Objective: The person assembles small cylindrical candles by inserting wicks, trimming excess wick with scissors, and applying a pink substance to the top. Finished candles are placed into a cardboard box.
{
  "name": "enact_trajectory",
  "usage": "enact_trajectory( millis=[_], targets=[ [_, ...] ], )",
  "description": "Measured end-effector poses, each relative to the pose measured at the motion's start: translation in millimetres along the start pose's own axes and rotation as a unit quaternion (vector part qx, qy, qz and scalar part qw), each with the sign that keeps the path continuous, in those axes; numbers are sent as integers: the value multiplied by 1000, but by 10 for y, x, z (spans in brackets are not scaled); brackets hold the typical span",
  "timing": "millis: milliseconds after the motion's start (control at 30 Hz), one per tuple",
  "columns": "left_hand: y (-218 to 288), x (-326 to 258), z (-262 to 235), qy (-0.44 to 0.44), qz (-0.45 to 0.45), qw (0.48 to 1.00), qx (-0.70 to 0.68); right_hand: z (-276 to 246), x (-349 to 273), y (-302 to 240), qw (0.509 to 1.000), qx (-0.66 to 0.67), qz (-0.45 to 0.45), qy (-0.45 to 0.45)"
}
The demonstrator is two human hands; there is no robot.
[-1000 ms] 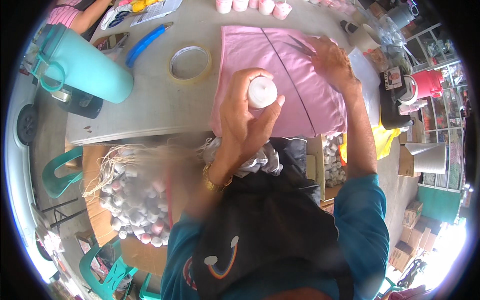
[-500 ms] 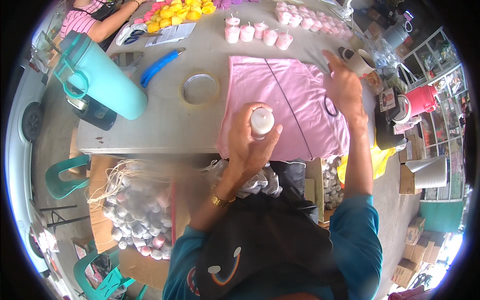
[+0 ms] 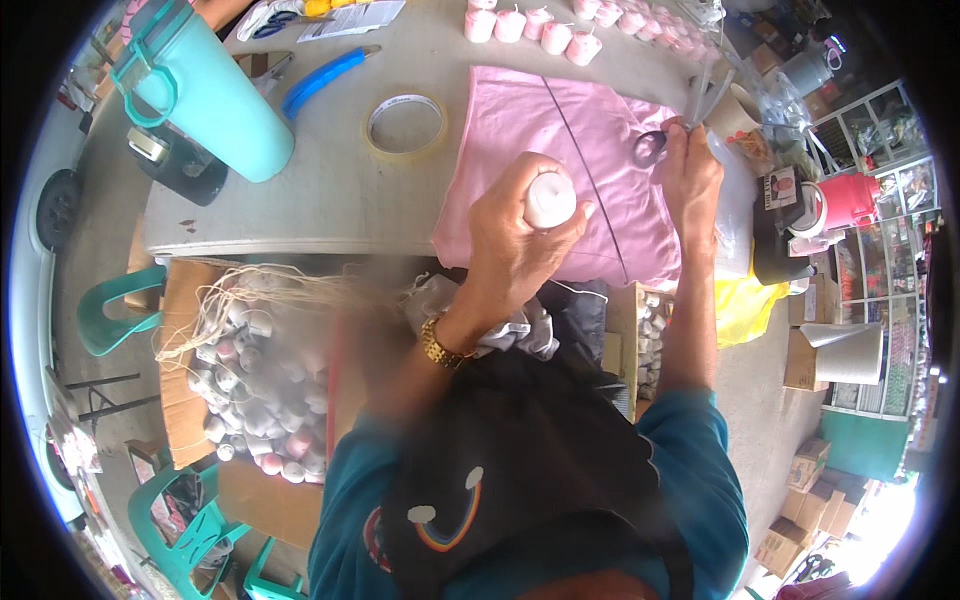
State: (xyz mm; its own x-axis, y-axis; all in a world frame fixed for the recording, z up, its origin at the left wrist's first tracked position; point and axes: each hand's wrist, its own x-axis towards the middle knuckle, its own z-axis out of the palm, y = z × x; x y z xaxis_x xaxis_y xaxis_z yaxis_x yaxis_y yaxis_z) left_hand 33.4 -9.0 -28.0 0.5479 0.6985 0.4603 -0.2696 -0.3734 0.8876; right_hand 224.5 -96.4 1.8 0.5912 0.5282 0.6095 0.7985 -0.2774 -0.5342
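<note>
My left hand [image 3: 520, 225] is closed around a small whitish candle [image 3: 551, 200], held upright over a pink cloth [image 3: 540, 120] spread on the table. At the cloth's right side, my right hand [image 3: 692, 175] is closed on what look like scissors. One dark loop of the scissors [image 3: 648, 148] shows left of the fingers, and two pale blades seem to spread beyond them. Fingers hide the rest. A dark line crosses the cloth diagonally between my hands.
Pink candles [image 3: 555, 38] stand in rows at the back. Left on the table are a tape roll [image 3: 407, 128], a blue-handled cutter [image 3: 325, 82] and a turquoise tumbler [image 3: 215, 95]. Below the edge, a cardboard box [image 3: 185, 390] holds many small whitish pieces and loose strings [image 3: 250, 280].
My right hand, open and blurred over the cloth before, has closed on the scissors near the cloth's right edge. My left hand keeps the candle. The view has shifted, showing less of the table's back.
</note>
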Motion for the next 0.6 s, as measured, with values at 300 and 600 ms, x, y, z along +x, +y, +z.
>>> enact_trajectory(
  millis=[300, 600],
  targets=[
    [-60, -3, 27, -28, 22, 999, 2, -425, -320, -1040, 955, 294, 20, -39],
    [-74, -10, -49, -7, 41, 999, 35, -325, -286, -1250, 965, 262, -25, -1]
  ],
)
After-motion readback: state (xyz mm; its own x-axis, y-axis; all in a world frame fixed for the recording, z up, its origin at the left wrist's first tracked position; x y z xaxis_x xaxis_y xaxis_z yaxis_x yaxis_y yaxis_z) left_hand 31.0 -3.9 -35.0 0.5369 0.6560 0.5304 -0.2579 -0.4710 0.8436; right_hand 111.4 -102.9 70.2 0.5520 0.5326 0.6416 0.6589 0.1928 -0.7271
